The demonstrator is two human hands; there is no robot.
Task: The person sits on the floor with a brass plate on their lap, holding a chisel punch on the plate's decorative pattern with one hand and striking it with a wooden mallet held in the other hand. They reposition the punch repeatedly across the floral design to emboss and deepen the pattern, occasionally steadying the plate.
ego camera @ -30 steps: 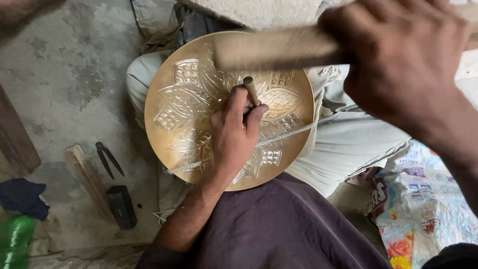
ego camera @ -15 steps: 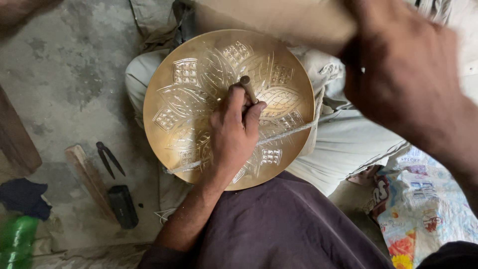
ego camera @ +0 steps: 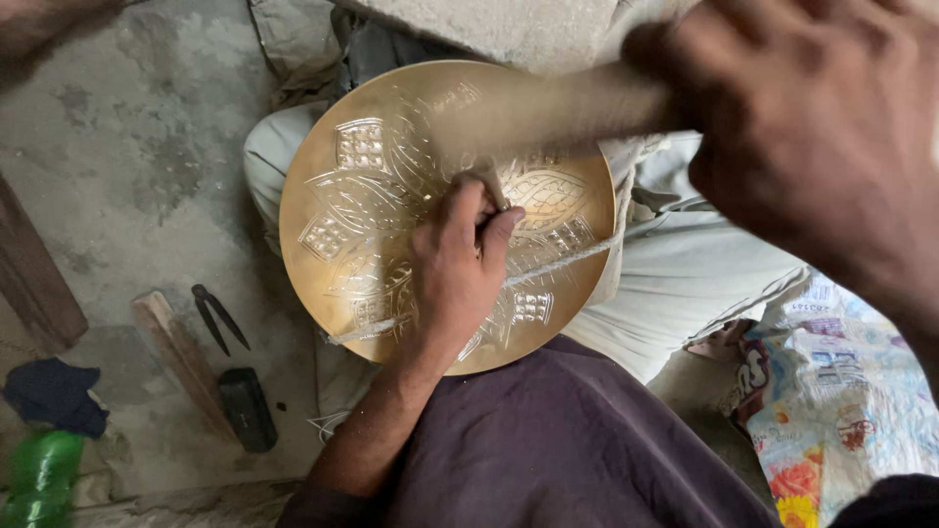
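Left hand (ego camera: pixel 458 269) rests on the middle of the round brass plate (ego camera: pixel 391 196), fingers curled tight around a thin punch (ego camera: pixel 492 186) whose tip stands on the engraved pattern. Right hand (ego camera: pixel 812 127) is closed in a fist on a blurred wooden mallet (ego camera: pixel 548 112) that hangs just above the punch head, near the plate's upper half. The plate lies propped on the person's lap, tilted toward the camera, with a pale cord (ego camera: pixel 562 256) stretched across its face. It looks stiff and fairly heavy for its thinness, smooth and likely slippery, so the rim seems the surest place to take hold; the worked surface would probably mar easily. On the concrete floor (ego camera: pixel 117 176) to the left lie dark pliers (ego camera: pixel 219 315), a wooden stick (ego camera: pixel 181 357) and a green bottle (ego camera: pixel 39 479).
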